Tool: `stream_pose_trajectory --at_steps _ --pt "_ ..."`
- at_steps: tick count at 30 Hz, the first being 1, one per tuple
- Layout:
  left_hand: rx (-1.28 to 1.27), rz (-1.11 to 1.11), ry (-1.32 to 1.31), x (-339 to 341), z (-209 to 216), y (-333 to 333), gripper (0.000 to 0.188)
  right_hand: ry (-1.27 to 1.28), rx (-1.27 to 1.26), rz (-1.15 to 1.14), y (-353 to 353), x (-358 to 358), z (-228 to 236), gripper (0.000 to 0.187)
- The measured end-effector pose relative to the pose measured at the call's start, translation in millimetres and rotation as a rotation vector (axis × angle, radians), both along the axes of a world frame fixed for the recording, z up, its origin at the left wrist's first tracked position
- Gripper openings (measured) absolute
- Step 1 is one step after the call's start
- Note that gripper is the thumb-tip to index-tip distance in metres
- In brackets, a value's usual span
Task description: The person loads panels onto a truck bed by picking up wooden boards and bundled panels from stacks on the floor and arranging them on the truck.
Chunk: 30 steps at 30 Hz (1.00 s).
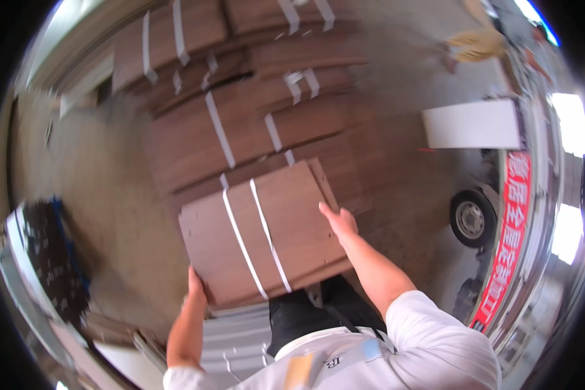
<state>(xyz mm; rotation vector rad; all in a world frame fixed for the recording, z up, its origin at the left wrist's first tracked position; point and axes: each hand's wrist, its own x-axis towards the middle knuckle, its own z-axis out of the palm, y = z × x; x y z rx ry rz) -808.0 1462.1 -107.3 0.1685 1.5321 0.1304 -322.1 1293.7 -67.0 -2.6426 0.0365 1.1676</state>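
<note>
A bundle of flat brown boards (299, 224) is tilted in front of my body, bound by two white straps. My left hand (195, 290) grips its near left corner, with the thumb along the edge and the other fingers mostly hidden. At the right edge my right hand (340, 224) holds on, thumb on the upper side and the remaining fingers largely out of sight. The boards in the bundle are slightly out of line at the right. Just beyond it, similar strapped brown boards (185, 140) lie in low stacks.
On the right stand a truck wheel (472, 218), a red banner (512, 227) along the vehicle's side and a white box (471, 125). A person in yellow trousers (478, 47) is at the far right. Pale strapped panels (240, 331) lie beside my legs; a dark stack (52, 260) stands left.
</note>
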Motion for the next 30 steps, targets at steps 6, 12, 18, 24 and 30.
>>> stream_pose_trajectory --at_steps 6,12,18,24,30 --pt "0.039 -0.046 -0.305 76 122 -77 0.072 -0.245 0.125 -0.259 -176 41 159 0.077" --pt "0.218 -0.293 -0.417 176 180 -165 0.068 -0.513 0.356 -0.606 -404 33 274 0.071" --pt "0.411 -0.547 -0.690 296 250 -305 0.071 -0.740 1.015 -0.932 -625 -21 274 0.051" --pt "0.325 -0.844 -0.800 432 295 -460 0.072 -0.902 0.847 -1.170 -814 -50 302 0.037" --pt "0.399 -1.091 -0.895 559 285 -602 0.076 -1.051 0.743 -1.483 -951 -71 309 0.035"
